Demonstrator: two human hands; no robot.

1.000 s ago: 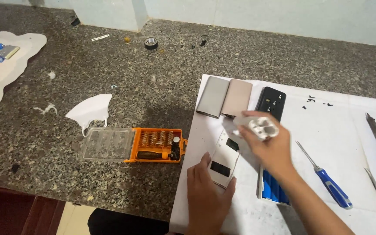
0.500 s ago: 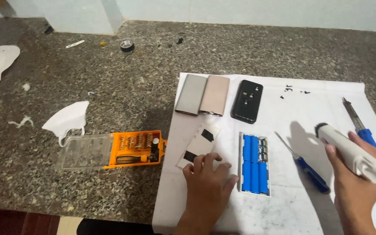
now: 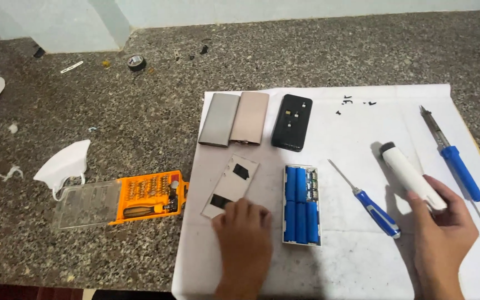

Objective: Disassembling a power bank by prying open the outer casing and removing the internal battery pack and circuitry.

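Here I see my left hand [image 3: 244,236] resting fingers-flat on a thin grey panel [image 3: 230,186] lying on white paper [image 3: 362,128], while my right hand [image 3: 441,236] curls round a smooth white cylindrical tool [image 3: 410,175], beside blue battery cells [image 3: 301,205]

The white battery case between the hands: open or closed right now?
Open. The white battery case lies face up with its blue cells exposed; a flat panel, possibly its cover, lies beside it under the left hand.
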